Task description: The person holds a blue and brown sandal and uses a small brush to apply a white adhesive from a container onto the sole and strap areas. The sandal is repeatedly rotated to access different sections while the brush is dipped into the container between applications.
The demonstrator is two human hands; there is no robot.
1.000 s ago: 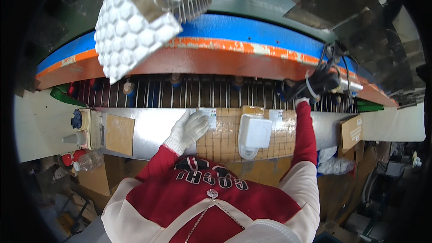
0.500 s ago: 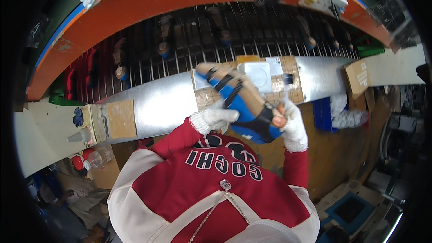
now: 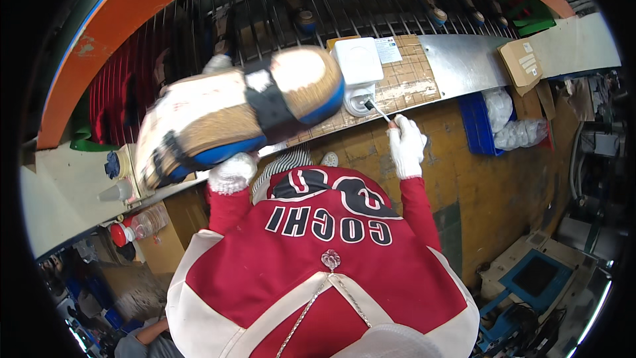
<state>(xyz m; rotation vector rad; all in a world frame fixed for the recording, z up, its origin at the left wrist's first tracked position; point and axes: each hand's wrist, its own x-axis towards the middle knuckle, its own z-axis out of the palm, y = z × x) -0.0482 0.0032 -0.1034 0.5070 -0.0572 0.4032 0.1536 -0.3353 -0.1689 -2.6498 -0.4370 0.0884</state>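
Note:
My left hand, in a white knit glove, grips a shoe from below and lifts it close to the view. Its tan, brushed-looking underside is turned up, with a black strap across it and blue along the edge. Most of my left fingers are hidden behind the shoe. My right hand, gloved with bare fingertips, pinches the thin pale handle of a small brush. The brush's dark head is at the mouth of a small white cup, in front of a white square container on the cardboard-covered bench.
Beyond the metal bench runs a rack of thin rods carrying several shoes under an orange frame. To the right are a cardboard box and a blue bin with clear bags. A person's arm shows at lower left.
The shoe has moved left and up toward the view, its underside now showing. My right hand has left the shoe, and the brush has been lowered to the white cup.

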